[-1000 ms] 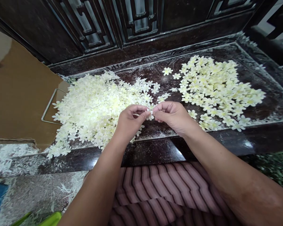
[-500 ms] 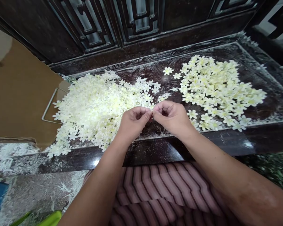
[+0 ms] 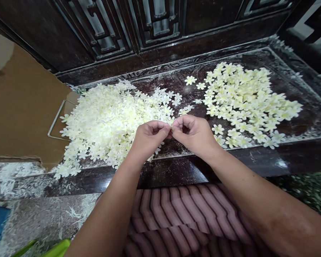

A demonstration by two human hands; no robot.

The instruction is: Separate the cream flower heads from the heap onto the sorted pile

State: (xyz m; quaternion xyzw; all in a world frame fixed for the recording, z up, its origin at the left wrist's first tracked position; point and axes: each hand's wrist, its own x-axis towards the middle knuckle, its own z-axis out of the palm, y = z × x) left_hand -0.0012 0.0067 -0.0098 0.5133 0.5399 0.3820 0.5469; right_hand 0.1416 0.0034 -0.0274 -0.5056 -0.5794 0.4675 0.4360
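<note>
My left hand (image 3: 151,138) and my right hand (image 3: 194,135) meet fingertip to fingertip above the front of a dark carved wooden bench (image 3: 173,151). Both are closed in a pinch on a small pale flower, mostly hidden by the fingers. Left of my hands spreads a dense heap of white, yellow-centred flowers (image 3: 107,117). A looser pile of similar cream flowers (image 3: 240,100) lies to the right, with single blooms around its edge.
A brown cardboard sheet (image 3: 21,107) with a bent metal wire handle (image 3: 55,119) stands at the left. Behind the bench rises a dark latticed backrest (image 3: 160,21). White shreds (image 3: 16,175) litter the left edge and floor. A green object (image 3: 56,248) is at bottom left.
My left hand has shifted slightly left, with its fingertips still against those of the right. The white bit that showed between the fingers is now more hidden. Both piles look unchanged.
</note>
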